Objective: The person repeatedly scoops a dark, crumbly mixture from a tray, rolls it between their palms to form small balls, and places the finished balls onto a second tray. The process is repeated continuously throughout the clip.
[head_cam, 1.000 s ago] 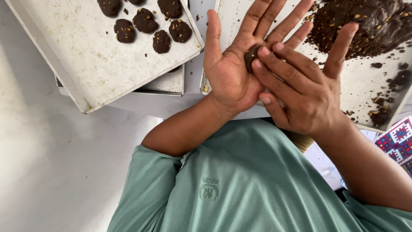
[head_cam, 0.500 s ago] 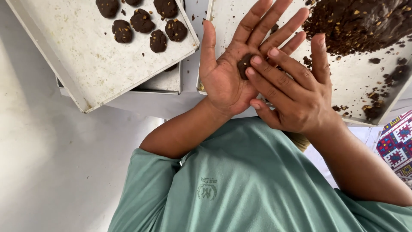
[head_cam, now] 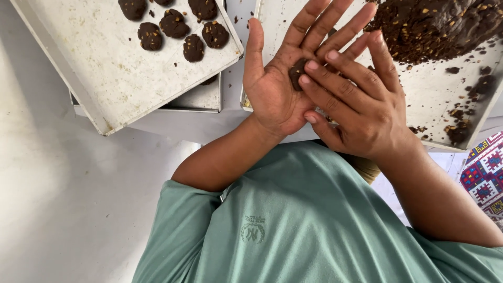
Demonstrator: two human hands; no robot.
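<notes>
R hand point(head_cam: 361, 112): fingers point(head_cam: 335, 86) straight, held close together, laid flat across the L palm, pressing on a dark dough lump point(head_cam: 297, 73). Only the lump's edge shows, just past the R fingertips; the rest is hidden under them. R thumb point(head_cam: 378, 57) sticks up, apart from the other fingers.

L hand point(head_cam: 283, 78): palm up and open, fingers point(head_cam: 319, 26) spread wide and pointing away from the body, thumb point(head_cam: 255, 50) held out to the side. Lump sits mid-palm, sandwiched btwn both hands. Neither hand curls round it; it's flat pressure, no pinch.

Behind the hands: metal tray point(head_cam: 429, 105) w/ a big heap of dark dough w/ pale nut bits point(head_cam: 435, 26) at its far end, crumbs scattered over the tray floor. Hands hover above this tray's near-L corner.

To the L, well apart: second tray point(head_cam: 105, 78), tilted, resting on a lower tray point(head_cam: 194, 99). It carries shaped dark dough pieces point(head_cam: 178, 26) clustered at the far end; the rest shows bare metal w/ smears.

Below: person's green shirt point(head_cam: 293, 225), both forearms rising from it. Patterned cloth point(head_cam: 484, 178) at R edge. Pale floor point(head_cam: 63, 209) on the L.
</notes>
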